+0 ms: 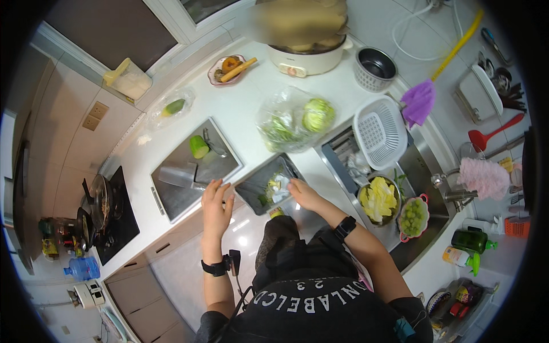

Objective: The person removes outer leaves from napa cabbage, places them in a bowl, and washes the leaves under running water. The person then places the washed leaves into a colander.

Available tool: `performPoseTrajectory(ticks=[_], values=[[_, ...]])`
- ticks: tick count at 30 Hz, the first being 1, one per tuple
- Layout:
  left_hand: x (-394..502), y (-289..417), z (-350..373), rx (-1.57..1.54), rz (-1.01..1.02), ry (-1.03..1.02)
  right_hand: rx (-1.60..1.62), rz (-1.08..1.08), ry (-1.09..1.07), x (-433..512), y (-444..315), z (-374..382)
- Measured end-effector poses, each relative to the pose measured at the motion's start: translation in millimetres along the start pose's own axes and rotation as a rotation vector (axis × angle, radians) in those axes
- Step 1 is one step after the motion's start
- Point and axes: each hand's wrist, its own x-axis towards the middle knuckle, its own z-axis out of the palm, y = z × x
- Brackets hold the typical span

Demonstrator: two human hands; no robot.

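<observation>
My left hand (216, 206) is over the counter's front edge, fingers apart with nothing in them. Its fingertips are beside the handle of a cleaver (178, 175) that lies on a grey cutting board (171, 206). On the same board are a cut piece of green vegetable (198, 147) and a metal peeler (214, 143). To the right, my right hand (305, 195) is at the right rim of a grey scrap bin (251, 188) lined with a bag. Crumpled white paper (281, 188) and green scraps show inside. Whether the right fingers grip the rim or the paper is unclear.
Behind the bin is a plastic bag with lettuce (318, 115). A white basket (380, 133), a bowl of yellow leaves (378, 199) and a colander of green grapes (414, 217) are at the sink on the right. A cooktop with pans (102, 201) is left; an electric pot (304, 62) stands behind.
</observation>
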Motion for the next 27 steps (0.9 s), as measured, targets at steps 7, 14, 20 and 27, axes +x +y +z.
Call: performPoseTrajectory(ticks=[7,14,20,27], values=[[65,-35,20,-0.137,0.185,-0.169,0.370,0.123,0.117,34,-21,-5],[152,41,72,-0.308,0.701,-0.111,0.308,-0.153,0.667,51,-66,-66],[212,51,120,0.076,0.466,-0.170,-0.296,-0.414,0.473,104,-73,-113],[208,-9,118,0.159,0.234,-0.238,-0.803,-0.014,-0.061,60,-31,-134]])
